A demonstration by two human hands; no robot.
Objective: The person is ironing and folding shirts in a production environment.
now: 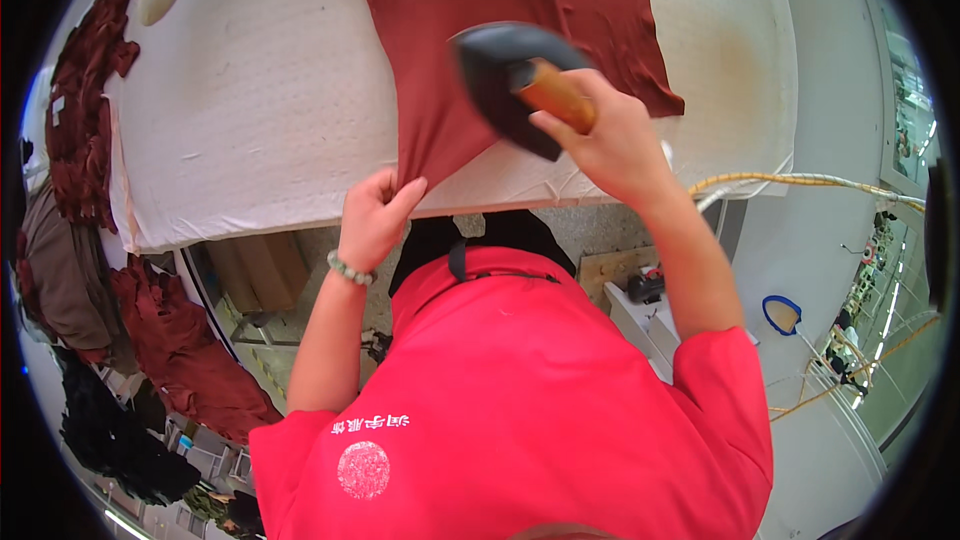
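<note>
A dark red knit garment (440, 30) lies spread over the white padded ironing table (250, 120), its near left corner pulled to a point toward me. My left hand (375, 215) pinches that corner at the table's near edge, with a beaded bracelet on the wrist. In my right hand (615, 140) is the wooden handle of an iron (505, 85), its fingers wrapped round it. The iron's dark pointed body is slightly blurred and sits over the garment's lower part. Whether its plate touches the cloth I cannot tell.
Dark red garments (190, 360) hang and pile along the left, with brown and black ones beside them. A yellowish hose (800, 180) and a white cable run off to the right. A cardboard box (258, 270) stands under the table. A blue-rimmed loop (782, 315) is at the right.
</note>
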